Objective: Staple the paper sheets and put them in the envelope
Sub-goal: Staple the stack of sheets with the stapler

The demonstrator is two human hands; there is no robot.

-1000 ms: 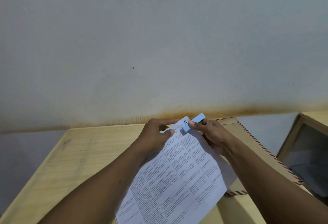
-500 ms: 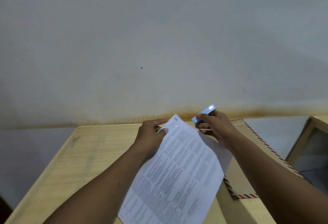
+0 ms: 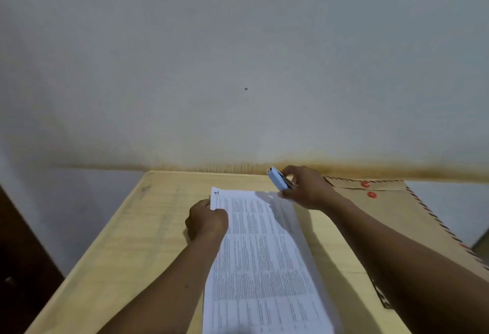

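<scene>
The left hand (image 3: 207, 220) is pinching the white printed paper sheets (image 3: 260, 259); their count is hard to tell. Beside the sheets, the right hand (image 3: 307, 189) is gripping one small blue stapler (image 3: 276, 178). One brown envelope (image 3: 391, 217) is lying on the wooden counter (image 3: 127, 249).

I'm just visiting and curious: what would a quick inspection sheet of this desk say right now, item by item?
Surface: light wooden table, pushed against a pale wall.
Job's things: printed paper sheets lying on the table, a handwritten mark at the top corner; blue stapler held clear of the sheets; brown envelope with striped edging and two red button closures, flat on the table's right side.
Clutter: nothing seen.
Hands: left hand pinches the sheets' top left edge; right hand grips the stapler above the table.
Cables: nothing seen.
Surroundings: wall with a brownish stain band along its base and one small dark spot.
</scene>
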